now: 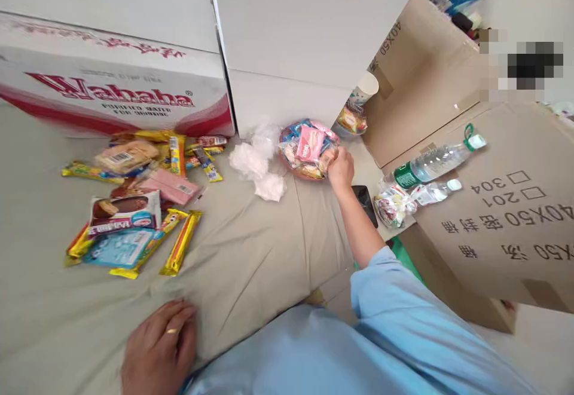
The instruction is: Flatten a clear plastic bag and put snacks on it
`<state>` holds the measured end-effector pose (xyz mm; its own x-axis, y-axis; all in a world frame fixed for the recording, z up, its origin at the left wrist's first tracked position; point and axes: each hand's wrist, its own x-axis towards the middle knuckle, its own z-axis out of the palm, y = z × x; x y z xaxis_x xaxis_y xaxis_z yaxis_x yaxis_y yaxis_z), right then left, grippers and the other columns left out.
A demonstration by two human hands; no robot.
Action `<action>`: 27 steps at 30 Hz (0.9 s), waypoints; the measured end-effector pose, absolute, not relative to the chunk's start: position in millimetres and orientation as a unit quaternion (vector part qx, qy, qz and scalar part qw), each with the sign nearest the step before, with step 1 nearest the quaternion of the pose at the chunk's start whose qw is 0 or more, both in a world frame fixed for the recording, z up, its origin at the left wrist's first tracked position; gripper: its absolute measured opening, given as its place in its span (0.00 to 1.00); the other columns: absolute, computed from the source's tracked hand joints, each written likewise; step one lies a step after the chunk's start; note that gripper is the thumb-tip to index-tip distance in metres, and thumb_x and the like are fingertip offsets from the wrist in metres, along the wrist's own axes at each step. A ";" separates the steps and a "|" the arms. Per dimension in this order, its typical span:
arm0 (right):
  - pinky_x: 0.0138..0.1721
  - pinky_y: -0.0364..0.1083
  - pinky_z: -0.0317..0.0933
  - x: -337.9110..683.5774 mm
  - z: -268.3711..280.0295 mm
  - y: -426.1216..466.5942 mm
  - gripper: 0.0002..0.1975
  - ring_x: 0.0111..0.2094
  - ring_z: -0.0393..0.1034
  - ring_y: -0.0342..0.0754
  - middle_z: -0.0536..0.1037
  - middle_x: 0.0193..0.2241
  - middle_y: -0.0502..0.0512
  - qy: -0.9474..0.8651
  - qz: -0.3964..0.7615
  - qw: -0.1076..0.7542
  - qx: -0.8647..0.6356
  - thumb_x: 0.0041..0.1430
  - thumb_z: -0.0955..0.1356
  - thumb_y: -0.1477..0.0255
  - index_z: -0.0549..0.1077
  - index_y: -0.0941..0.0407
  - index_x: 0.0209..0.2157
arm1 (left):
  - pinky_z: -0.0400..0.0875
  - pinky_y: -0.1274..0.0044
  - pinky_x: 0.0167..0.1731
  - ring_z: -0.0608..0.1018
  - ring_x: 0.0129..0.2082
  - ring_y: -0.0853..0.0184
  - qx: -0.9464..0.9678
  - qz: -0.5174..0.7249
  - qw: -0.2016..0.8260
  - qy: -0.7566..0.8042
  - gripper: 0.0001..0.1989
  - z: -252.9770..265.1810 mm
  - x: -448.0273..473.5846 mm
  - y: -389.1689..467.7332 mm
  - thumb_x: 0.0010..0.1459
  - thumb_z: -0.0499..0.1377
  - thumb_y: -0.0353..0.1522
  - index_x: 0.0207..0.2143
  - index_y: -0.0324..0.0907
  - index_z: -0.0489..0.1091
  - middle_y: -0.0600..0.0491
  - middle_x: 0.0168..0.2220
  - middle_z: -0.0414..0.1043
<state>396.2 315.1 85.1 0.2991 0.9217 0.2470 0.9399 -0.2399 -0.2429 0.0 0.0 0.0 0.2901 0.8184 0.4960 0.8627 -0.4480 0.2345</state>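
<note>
The right hand (341, 170), at frame centre, grasps the rim of a clear plastic bag packed with wrapped snacks (307, 151), so some packing looks done. A loose pile of yellow, pink and blue snack packets (134, 204) lies at the left on the grey sheet (251, 263), unpacked. The left hand (159, 350) rests flat at the bottom, fingers released, holding nothing.

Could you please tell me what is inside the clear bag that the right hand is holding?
The clear bag by the right hand holds wrapped snacks, with a pink packet on top. Anything beneath is covered by them.
</note>
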 end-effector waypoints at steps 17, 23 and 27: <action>0.49 0.52 0.64 410.8 100.4 297.0 0.07 0.43 0.69 0.55 0.74 0.41 0.61 -0.723 -0.032 0.246 -0.645 0.65 0.63 0.75 0.73 0.56 0.40 | 0.73 0.65 0.45 0.81 0.45 0.55 -0.755 -0.290 0.001 -0.588 0.06 4.8 8.9 -7.7 0.65 0.57 0.25 0.41 0.42 0.72 0.46 0.40 0.79; 0.52 0.51 0.66 341.9 83.6 235.2 0.13 0.50 0.71 0.55 0.76 0.45 0.61 -0.842 0.053 0.236 -0.482 0.66 0.62 0.77 0.76 0.53 0.45 | 0.74 0.66 0.48 0.80 0.47 0.57 -0.726 -0.334 -0.042 -0.599 0.09 5.2 8.6 -12.6 0.64 0.57 0.24 0.40 0.42 0.75 0.47 0.41 0.80; 0.47 0.52 0.68 300.0 58.6 231.0 0.09 0.49 0.70 0.57 0.78 0.45 0.63 -0.845 0.112 0.139 -0.504 0.65 0.66 0.74 0.77 0.54 0.43 | 0.74 0.68 0.49 0.80 0.48 0.59 -0.709 -0.379 -0.081 -0.589 0.10 14.2 3.3 -19.7 0.64 0.56 0.23 0.40 0.43 0.76 0.47 0.40 0.80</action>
<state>300.0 231.0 58.6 -0.4533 0.8831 0.1212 0.8206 0.4666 -0.3300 3.3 -19.7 14.2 0.0192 0.8967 0.4423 0.7743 -0.2932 0.5607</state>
